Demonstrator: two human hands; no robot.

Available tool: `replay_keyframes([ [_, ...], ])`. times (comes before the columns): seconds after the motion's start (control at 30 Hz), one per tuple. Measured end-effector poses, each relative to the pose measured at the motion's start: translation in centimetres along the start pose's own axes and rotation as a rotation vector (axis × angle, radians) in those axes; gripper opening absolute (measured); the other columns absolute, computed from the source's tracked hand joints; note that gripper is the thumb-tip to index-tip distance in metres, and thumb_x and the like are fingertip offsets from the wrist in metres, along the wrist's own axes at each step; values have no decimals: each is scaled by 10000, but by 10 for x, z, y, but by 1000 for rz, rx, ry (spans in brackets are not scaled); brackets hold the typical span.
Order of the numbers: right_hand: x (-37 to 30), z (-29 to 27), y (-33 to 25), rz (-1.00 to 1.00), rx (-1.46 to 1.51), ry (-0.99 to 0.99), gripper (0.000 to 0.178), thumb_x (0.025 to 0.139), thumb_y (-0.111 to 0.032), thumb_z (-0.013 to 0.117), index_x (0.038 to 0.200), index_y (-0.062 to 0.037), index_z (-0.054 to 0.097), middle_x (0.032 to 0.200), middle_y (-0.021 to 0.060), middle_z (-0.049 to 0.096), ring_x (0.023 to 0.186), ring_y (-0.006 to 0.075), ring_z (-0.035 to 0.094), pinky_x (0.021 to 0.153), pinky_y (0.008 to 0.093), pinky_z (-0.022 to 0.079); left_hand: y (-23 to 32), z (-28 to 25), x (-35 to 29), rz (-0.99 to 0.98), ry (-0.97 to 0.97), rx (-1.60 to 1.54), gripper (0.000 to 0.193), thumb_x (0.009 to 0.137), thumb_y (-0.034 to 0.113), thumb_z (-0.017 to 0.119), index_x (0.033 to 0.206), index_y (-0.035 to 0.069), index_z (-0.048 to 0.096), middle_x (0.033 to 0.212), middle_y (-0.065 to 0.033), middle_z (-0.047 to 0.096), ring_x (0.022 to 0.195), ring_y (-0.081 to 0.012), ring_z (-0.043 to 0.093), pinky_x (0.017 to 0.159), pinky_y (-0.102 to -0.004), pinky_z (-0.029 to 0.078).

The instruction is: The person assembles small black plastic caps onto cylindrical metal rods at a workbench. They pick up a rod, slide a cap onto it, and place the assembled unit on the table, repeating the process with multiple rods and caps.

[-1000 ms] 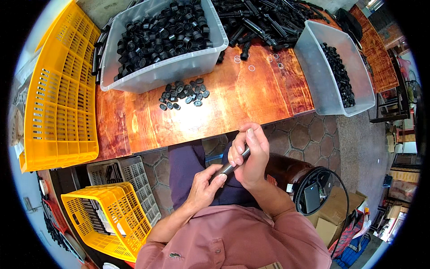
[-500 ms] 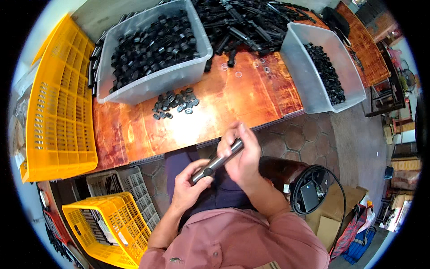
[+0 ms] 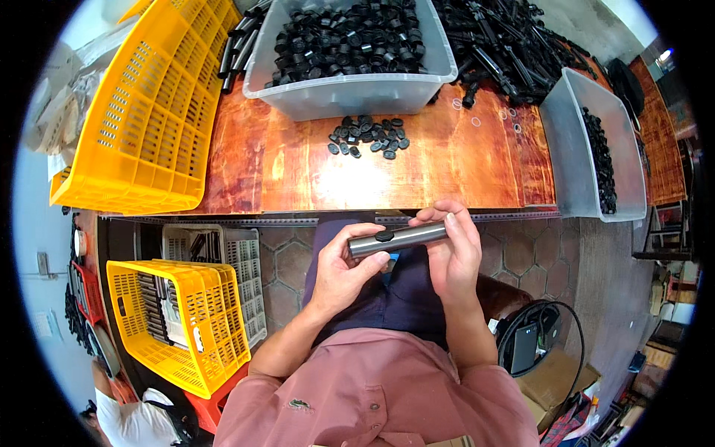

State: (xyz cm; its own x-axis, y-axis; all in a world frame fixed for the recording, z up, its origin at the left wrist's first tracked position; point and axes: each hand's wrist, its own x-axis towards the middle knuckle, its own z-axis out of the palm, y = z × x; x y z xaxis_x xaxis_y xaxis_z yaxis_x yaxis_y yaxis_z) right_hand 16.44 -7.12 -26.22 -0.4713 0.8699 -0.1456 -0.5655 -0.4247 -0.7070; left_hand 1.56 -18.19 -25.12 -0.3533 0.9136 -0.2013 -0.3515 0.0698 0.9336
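Tube (image 3: 412,239), now flatter, in half-curled hands (image 3: 339,272) (image 3: 456,257)

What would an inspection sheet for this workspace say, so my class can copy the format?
Surface: wooden table, glossy, with glare
Job's things: tube with a black oval piece on its side
Clutter: loose black pieces, rings, heap of parts
Hands: left hand grips tube's left end; right hand at its right end, grip unclear
Cables: black cable looped at lower right
Surroundings: two yellow crates, two tubs of black parts, tiled floor, cardboard box, person at lower left
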Motion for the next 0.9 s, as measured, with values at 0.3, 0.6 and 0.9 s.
replay_keyframes([
  [0.3, -29, 7, -1, -137, -256, -171, 291, 966, -104, 535, 1222, 20, 471, 1041, 184, 650, 981, 250, 647, 928, 380, 507, 0, -21, -16, -97, -84, 65, 205, 979, 141, 610, 1133, 6, 623, 849, -73, 694, 735, -111, 650, 661, -245, 524],
  [0.6, -52, 8, -4, -174, -504, -305, 342, 908, -108, 597, 1206, 15, 481, 957, 164, 666, 891, 235, 668, 858, 362, 532, -16, -39, -51, -116, -298, 62, 288, 949, 124, 677, 1217, 24, 637, 1019, -29, 688, 869, -81, 615, 783, -250, 523],
  [0.9, -53, 19, -4, -143, -588, -445, 367, 878, -61, 600, 1219, 17, 491, 915, 142, 669, 844, 212, 661, 829, 345, 529, 15, -29, -74, -39, -427, 640, 480, 901, 292, 734, 1272, 11, 616, 924, -74, 691, 798, -109, 597, 741, -311, 507],
])
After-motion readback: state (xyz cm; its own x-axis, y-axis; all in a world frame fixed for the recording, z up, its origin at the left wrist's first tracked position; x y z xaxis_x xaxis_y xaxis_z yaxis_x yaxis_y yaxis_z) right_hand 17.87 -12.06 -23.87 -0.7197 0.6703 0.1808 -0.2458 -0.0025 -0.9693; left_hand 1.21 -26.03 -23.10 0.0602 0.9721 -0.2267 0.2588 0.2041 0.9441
